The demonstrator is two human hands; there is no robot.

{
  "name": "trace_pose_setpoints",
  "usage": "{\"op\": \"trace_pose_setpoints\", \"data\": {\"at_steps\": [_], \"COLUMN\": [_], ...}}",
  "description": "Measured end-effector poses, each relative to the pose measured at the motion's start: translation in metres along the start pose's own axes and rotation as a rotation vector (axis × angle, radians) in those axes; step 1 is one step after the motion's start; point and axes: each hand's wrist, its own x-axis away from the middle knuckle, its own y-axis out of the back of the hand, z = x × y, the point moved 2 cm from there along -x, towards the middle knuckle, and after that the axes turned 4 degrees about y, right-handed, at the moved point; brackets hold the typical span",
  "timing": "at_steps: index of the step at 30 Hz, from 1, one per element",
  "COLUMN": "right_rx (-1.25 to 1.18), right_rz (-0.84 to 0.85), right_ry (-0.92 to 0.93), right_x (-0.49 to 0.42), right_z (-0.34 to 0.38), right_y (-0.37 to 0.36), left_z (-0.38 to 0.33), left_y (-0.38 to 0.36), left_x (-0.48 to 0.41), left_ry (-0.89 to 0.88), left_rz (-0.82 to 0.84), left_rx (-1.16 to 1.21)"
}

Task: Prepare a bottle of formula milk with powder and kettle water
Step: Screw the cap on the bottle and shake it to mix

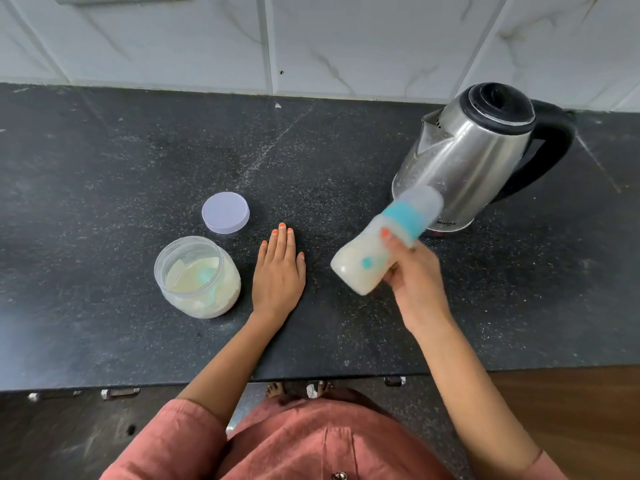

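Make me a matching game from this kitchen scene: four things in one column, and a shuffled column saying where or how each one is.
Things:
1. bottle
2. powder jar
3. jar lid
4. kettle

Places or states:
A. lying flat on the counter, off its jar
B. standing upright at the back right, closed
C. held tilted in the right hand
D. standing open, its top off

Pairs: 1-C, 2-D, 3-A, 4-B.
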Motion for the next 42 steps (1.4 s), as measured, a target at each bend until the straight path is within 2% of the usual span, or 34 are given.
{"op": "trace_pose_setpoints", "data": {"at_steps": [2, 3, 7, 8, 10, 12, 14, 16, 18, 20, 21, 24, 26, 27, 30, 31, 33, 36, 37, 38, 41, 42], "right_rx": [-0.137, -0.102, 0.324, 0.363, 0.220, -0.021, -0.078, 0.099, 0.348, 0.427, 0.361, -0.001, -0.019, 0.065, 0.406, 0.442, 0.342, 0.048, 0.037, 0.098, 0.409, 0.460], "right_rz": [-0.125, -0.120, 0.182, 0.203, 0.128, -0.050, -0.130, -0.016, 0.199, 0.258, 0.215, -0.056, -0.130, -0.088, 0.205, 0.242, 0.172, -0.097, -0.122, -0.080, 0.243, 0.281], "right_ry": [0.023, 0.019, -0.066, -0.065, -0.022, 0.019, 0.068, 0.068, 0.023, 0.008, 0.018, 0.051, 0.078, 0.069, -0.017, -0.023, 0.006, 0.067, 0.081, 0.085, 0.009, 0.001], "right_x": [-0.007, -0.005, 0.017, 0.017, 0.009, -0.003, -0.006, 0.002, 0.015, 0.016, 0.013, -0.004, -0.005, -0.002, 0.016, 0.018, 0.012, -0.004, -0.005, -0.003, 0.015, 0.017], "right_z": [0.000, -0.002, -0.010, -0.008, -0.001, 0.004, 0.002, -0.003, -0.008, -0.005, -0.002, 0.004, 0.001, -0.002, -0.008, -0.006, 0.000, 0.007, 0.006, 0.006, 0.001, 0.000], "right_y": [0.003, 0.002, -0.001, 0.001, 0.005, 0.007, 0.005, -0.001, -0.005, -0.002, -0.001, 0.004, 0.003, 0.002, -0.003, -0.002, 0.000, 0.004, 0.003, 0.001, -0.008, -0.007], "left_z": [0.001, 0.001, 0.001, 0.000, 0.000, 0.000, 0.000, 0.000, 0.001, 0.001, 0.000, 0.000, 0.000, 0.000, 0.000, 0.000, 0.000, 0.000, 0.000, 0.000, 0.000, 0.000], "left_y": [-0.002, -0.001, -0.001, -0.001, -0.001, 0.000, -0.001, -0.001, -0.002, -0.002, -0.002, -0.001, -0.001, -0.001, -0.002, -0.001, -0.001, -0.001, -0.001, -0.001, -0.001, -0.001], "left_x": [0.000, 0.000, 0.000, 0.000, 0.000, 0.001, 0.001, 0.000, 0.000, 0.000, 0.000, 0.000, 0.000, 0.000, 0.000, 0.000, 0.000, 0.001, 0.001, 0.001, 0.000, 0.000], "left_ry": [-0.003, -0.004, -0.006, -0.008, -0.007, -0.008, -0.009, -0.007, -0.004, -0.003, -0.003, -0.003, -0.004, -0.004, -0.007, -0.006, -0.005, -0.012, -0.013, -0.012, -0.004, -0.002], "left_rz": [0.010, 0.012, 0.001, 0.003, -0.006, -0.009, -0.003, -0.005, -0.004, 0.000, -0.003, -0.002, 0.001, 0.000, -0.007, -0.002, -0.006, -0.011, -0.009, -0.009, -0.009, -0.005], "left_rx": [-0.008, -0.009, -0.011, -0.012, -0.006, -0.007, -0.011, -0.010, -0.005, -0.006, -0.005, -0.016, -0.017, -0.013, -0.006, -0.005, -0.001, -0.014, -0.013, -0.009, -0.003, -0.001]}}
